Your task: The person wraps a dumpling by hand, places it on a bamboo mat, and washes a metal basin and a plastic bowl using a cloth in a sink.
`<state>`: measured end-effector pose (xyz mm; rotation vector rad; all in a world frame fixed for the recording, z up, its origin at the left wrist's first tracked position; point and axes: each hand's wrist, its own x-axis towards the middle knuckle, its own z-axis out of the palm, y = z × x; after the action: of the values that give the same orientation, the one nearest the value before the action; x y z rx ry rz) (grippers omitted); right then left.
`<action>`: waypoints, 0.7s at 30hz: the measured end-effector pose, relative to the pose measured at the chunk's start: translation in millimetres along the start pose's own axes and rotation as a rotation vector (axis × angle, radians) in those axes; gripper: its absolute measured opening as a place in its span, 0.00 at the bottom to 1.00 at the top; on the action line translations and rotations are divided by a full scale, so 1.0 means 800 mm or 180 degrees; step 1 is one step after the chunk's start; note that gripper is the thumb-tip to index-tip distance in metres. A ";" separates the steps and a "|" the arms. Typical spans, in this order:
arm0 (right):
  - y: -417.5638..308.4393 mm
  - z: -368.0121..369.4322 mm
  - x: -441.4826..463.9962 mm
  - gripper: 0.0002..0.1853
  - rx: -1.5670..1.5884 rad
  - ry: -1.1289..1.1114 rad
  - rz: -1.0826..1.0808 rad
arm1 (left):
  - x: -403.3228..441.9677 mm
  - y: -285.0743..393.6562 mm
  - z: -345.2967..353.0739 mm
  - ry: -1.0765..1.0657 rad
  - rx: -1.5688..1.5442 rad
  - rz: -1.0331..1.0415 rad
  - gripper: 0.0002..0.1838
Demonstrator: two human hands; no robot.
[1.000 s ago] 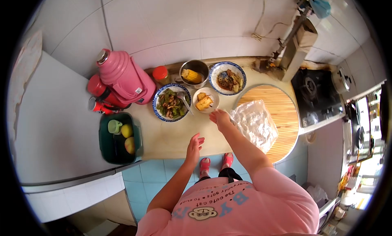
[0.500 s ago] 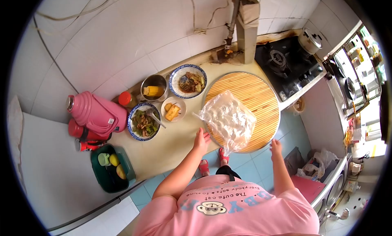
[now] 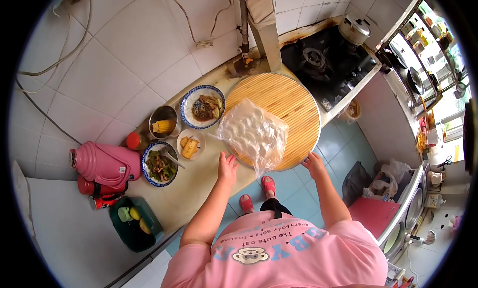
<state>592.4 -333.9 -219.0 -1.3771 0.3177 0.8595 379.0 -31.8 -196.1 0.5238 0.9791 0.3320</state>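
My left hand is held with its fingers spread near the lower left edge of a round bamboo board. At the board's lower right rim is my right hand, fingers apart; whether it touches the rim is hard to tell. On the board lies a clear plastic bag with pale rounded pieces showing through. Left of the board stand a plate of dark food, a small bowl of golden pieces, a pot with corn, and a plate of greens with a spoon.
A pink thermos, a red-lidded jar and a dark green basin with fruit and a green cup are at the left. A black gas stove with a lidded pot is at the back right.
The view has turned toward the stove side. My right hand has gone from beside the small bowl to the board's right rim, and my left hand has come to the board's lower left edge.
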 end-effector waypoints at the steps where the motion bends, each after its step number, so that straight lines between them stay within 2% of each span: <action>1: 0.000 -0.002 0.000 0.24 -0.0058 -0.0020 0.0001 | -0.002 -0.001 -0.001 0.0016 -0.0001 -0.0019 0.41; 2: 0.000 -0.003 0.000 0.24 -0.0068 -0.0012 0.0021 | -0.005 0.000 -0.003 -0.0042 -0.0043 0.0012 0.40; 4: 0.004 -0.011 0.006 0.25 -0.1706 0.0985 -0.0685 | -0.009 -0.001 -0.005 -0.0094 -0.0084 0.0038 0.39; 5: 0.026 -0.042 0.039 0.29 -0.2163 0.1224 -0.1378 | -0.009 0.000 -0.006 0.0093 0.0540 0.0334 0.38; 6: 0.011 -0.027 0.027 0.29 -0.2162 0.1216 -0.1383 | -0.006 0.003 -0.005 0.0280 0.1164 0.0639 0.37; 7: -0.020 0.004 -0.004 0.32 -0.2697 0.1182 -0.2261 | -0.002 0.008 -0.002 0.0288 0.1165 0.0639 0.37; 8: -0.047 0.043 -0.038 0.34 -0.3222 0.1121 -0.3124 | 0.001 0.016 0.003 0.0290 0.2483 0.1914 0.40; 9: -0.063 0.078 -0.059 0.37 -0.3284 0.0787 -0.3169 | 0.003 0.023 0.009 0.0257 0.3794 0.3193 0.43; 10: -0.070 0.111 -0.069 0.40 -0.3333 0.0453 -0.3215 | 0.003 0.031 0.021 0.0260 0.3809 0.3167 0.43; 12: -0.073 0.157 -0.064 0.47 -0.3869 -0.0162 -0.3388 | 0.006 0.048 0.053 -0.0173 0.4429 0.3526 0.54; 13: -0.073 0.174 -0.059 0.47 -0.3881 -0.0171 -0.3385 | 0.010 0.052 0.061 -0.0166 0.4420 0.3517 0.54; 15: -0.071 0.198 -0.044 0.55 -0.4579 -0.0505 -0.2936 | 0.020 0.060 0.069 -0.0294 0.5643 0.2408 0.62; 16: -0.067 0.201 -0.036 0.55 -0.4576 -0.0518 -0.2941 | 0.023 0.060 0.067 -0.0280 0.5643 0.2406 0.62; 18: -0.059 0.202 -0.020 0.60 -0.5015 -0.0718 -0.2569 | 0.028 0.061 0.065 -0.0244 0.5955 0.1992 0.67; 21: -0.048 0.197 -0.009 0.60 -0.4975 -0.0726 -0.2553 | 0.031 0.057 0.064 -0.0111 0.5856 0.1848 0.67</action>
<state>570.5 -187.3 -153.5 -2.4644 -1.2992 0.4640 433.9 4.1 -164.7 2.4861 0.8513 -0.1904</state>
